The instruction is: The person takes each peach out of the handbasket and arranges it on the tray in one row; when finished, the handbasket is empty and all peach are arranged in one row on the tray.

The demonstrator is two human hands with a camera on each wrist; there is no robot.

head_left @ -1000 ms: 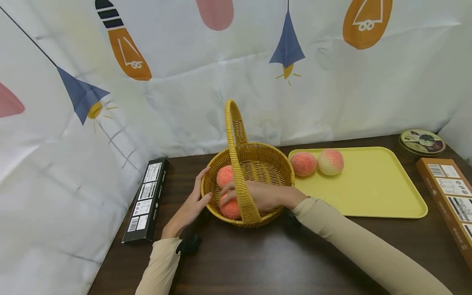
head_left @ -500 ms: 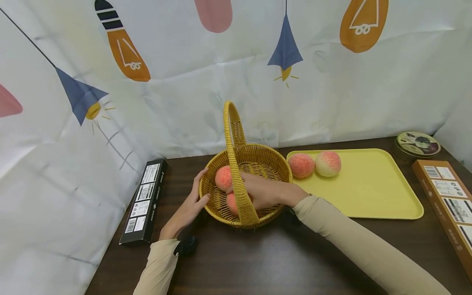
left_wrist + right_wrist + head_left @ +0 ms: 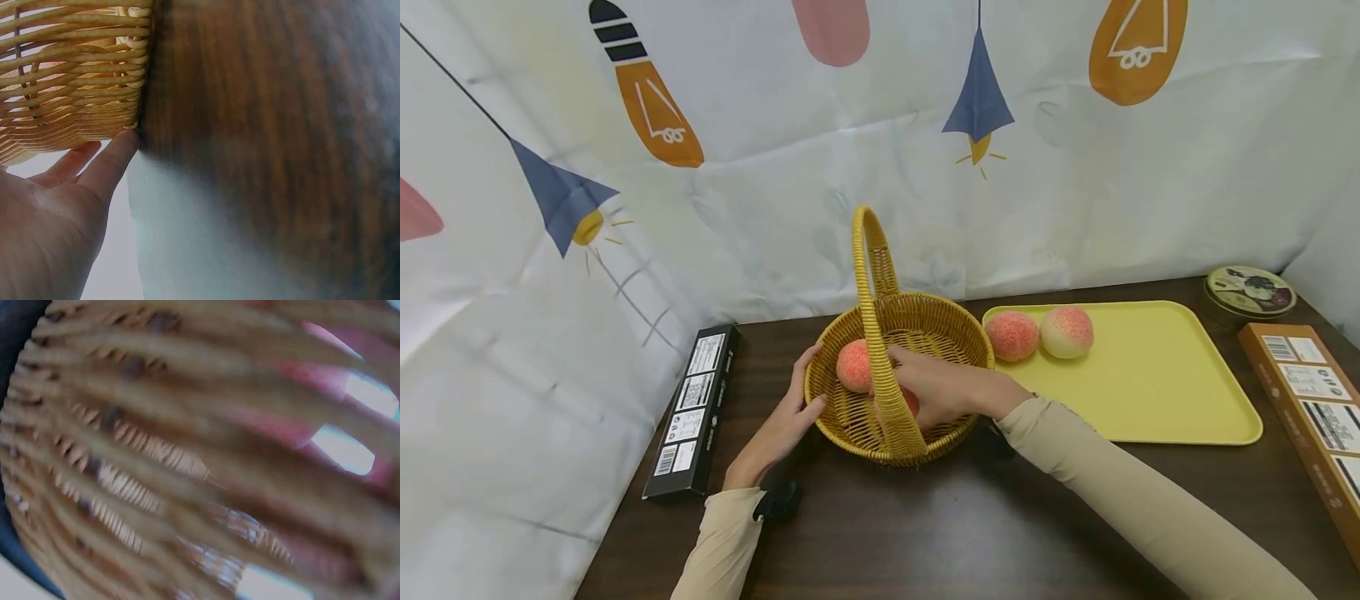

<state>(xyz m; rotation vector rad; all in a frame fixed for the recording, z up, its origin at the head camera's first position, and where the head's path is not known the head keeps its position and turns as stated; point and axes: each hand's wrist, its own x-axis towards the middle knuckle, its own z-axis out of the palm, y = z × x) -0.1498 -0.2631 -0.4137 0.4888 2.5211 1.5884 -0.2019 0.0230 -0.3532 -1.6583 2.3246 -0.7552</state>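
In the head view a golden wicker basket with a tall arched handle stands on the table. My left hand rests against its left side near the rim. From the left wrist view, its fingers lie straight against the woven wall. My right hand is down inside the basket, gripping a pink peach partly hidden by the handle and the hand. Another peach lies to the left in the basket. The right wrist view shows only blurred wickerwork, with pink behind the gaps.
Right of the basket lies a yellow tray bearing a red peach and a pale-and-pink peach. A black box is at left; an orange-brown box and a round tin are at right.
My right hand has closed round the front peach in the basket, which has shifted right and slightly back behind the handle. The left hand stays at the basket's side.
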